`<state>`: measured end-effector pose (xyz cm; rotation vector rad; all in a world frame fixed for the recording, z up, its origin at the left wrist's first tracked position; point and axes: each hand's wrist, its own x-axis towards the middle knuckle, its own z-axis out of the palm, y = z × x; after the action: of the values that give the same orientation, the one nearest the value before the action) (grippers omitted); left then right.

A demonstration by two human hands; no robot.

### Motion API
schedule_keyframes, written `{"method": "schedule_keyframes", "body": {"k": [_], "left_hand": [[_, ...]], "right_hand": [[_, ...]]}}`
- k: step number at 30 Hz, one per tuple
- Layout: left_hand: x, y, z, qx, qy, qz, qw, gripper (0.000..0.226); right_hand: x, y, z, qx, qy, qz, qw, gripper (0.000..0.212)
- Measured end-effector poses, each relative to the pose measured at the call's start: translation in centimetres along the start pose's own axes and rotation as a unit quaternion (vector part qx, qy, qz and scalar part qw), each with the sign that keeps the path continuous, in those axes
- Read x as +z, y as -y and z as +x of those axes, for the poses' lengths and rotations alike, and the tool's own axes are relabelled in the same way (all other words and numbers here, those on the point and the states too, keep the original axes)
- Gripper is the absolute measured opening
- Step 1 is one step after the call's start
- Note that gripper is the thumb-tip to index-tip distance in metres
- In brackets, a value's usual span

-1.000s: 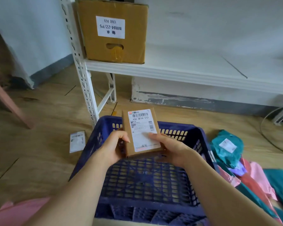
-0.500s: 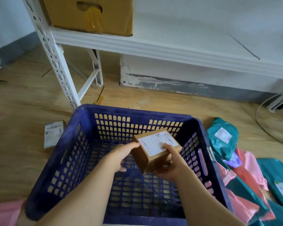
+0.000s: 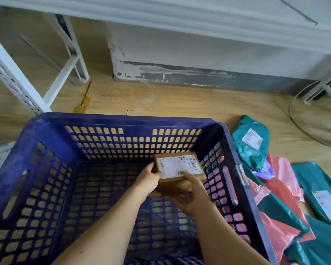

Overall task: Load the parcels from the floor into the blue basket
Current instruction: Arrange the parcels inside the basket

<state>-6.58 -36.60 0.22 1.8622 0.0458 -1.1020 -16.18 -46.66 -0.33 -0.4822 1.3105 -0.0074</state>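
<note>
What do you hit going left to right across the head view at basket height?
White flat packet on the floor → blue basket's left wall → left hand → cardboard box → near teal parcel → pink parcel → far-right teal parcel.

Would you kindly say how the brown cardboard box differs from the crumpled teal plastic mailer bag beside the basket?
The brown cardboard box is rigid and square-edged; the crumpled teal plastic mailer bag is soft. The box is inside the blue plastic basket, gripped by the left hand and right hand; the bag lies on the floor outside. Both carry white labels.
</note>
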Motion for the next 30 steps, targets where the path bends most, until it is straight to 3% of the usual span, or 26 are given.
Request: {"method": "schedule_keyframes", "body": {"k": [7, 12, 20, 25, 30], "left_hand": [[1.1, 1.8, 2.4, 0.041, 0.028, 0.142, 0.989, 0.058], [1.3, 2.0, 3.2, 0.048, 0.027, 0.099, 0.994, 0.06], [0.7, 1.6, 3.3, 0.024, 0.086, 0.139, 0.986, 0.07], [1.1, 1.3, 3.0, 0.031, 0.097, 0.197, 0.975, 0.075], [-0.6, 0.7, 2.0, 0.047, 0.067, 0.276, 0.958, 0.075]], "right_hand": [[1.0, -0.5, 3.2, 0.017, -0.014, 0.013, 1.0, 0.03], [1.3, -0.4, 3.8, -0.007, -0.048, -0.006, 0.999, 0.035], [0.4, 0.1, 3.5, -0.016, -0.043, -0.052, 0.998, 0.035], [-0.5, 0.4, 2.6, -0.003, -0.053, -0.196, 0.979, 0.033], [-0.2, 1.4, 1.6, -0.052, -0.072, -0.325, 0.942, 0.031]]}}
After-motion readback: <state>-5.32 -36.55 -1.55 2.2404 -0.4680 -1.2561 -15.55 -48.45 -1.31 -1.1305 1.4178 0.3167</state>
